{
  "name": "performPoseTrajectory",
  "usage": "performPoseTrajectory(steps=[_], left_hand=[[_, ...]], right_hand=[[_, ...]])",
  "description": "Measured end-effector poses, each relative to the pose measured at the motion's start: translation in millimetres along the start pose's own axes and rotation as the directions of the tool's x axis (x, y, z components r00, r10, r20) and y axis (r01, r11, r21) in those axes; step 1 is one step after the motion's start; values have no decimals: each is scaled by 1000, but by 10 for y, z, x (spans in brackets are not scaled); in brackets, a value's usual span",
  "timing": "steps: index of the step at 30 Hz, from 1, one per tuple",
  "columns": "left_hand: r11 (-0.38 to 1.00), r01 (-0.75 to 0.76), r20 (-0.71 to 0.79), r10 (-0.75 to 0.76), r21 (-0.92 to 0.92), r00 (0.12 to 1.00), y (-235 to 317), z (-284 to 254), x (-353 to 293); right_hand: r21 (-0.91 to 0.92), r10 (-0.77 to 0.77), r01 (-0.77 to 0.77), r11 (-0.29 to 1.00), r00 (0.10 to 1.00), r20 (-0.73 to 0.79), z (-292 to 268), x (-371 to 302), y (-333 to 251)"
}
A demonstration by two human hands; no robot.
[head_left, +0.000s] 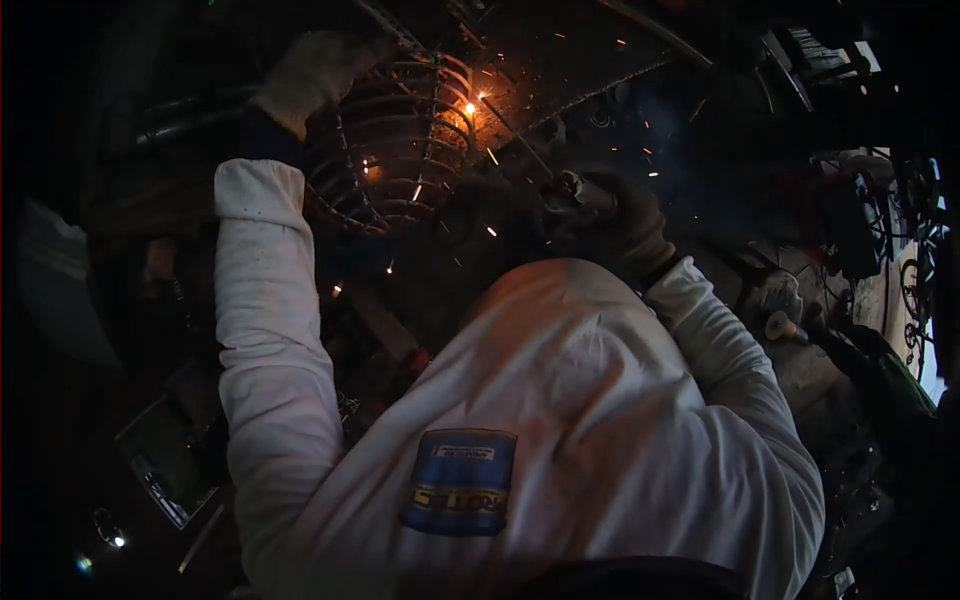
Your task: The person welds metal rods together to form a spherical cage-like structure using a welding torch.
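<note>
A round cage of curved metal bars (390, 150) stands at the upper middle, partly lit by an orange glow. My left hand (312, 78), in a pale work glove, grips its upper left side; the fingertips fade into the dark. In a dark glove, my right hand (632, 222) is closed round a welding electrode holder (582, 196). From the holder a thin welding rod (520, 138) slants up and left to the cage's right side. A bright arc (470, 108) burns by the rod's tip, and sparks fly around it.
A dark metal plate (580, 95) lies behind the cage. Right of my arm are a wooden-handled tool (785, 327) and a green sleeve or cloth (890, 375). A rectangular frame (165, 465) lies at lower left. Much of the surroundings is too dark to make out.
</note>
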State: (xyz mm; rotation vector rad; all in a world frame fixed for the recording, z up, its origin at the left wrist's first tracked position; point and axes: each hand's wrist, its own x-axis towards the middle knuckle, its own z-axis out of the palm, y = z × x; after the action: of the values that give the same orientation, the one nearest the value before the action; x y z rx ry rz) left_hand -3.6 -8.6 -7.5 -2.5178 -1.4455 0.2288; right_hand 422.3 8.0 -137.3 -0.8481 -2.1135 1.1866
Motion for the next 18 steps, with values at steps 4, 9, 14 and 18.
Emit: performPoseTrajectory(steps=[4, 9, 14, 18], left_hand=[[992, 126, 121, -123, -14, 985, 69, -80, -10], [991, 134, 52, -132, -27, 990, 139, -88, 68], [973, 225, 165, -215, -47, 963, 155, -121, 81], [987, 152, 99, -156, 51, 983, 127, -65, 28]], right_hand=[[-114, -7, 12, 993, 999, 47, -8, 5, 1], [-101, 7, 2, 995, 996, 87, 16, -5, 104], [-113, 80, -62, 992, 983, 167, 7, 20, 79], [-160, 31, -5, 987, 987, 159, 83, 25, 191]])
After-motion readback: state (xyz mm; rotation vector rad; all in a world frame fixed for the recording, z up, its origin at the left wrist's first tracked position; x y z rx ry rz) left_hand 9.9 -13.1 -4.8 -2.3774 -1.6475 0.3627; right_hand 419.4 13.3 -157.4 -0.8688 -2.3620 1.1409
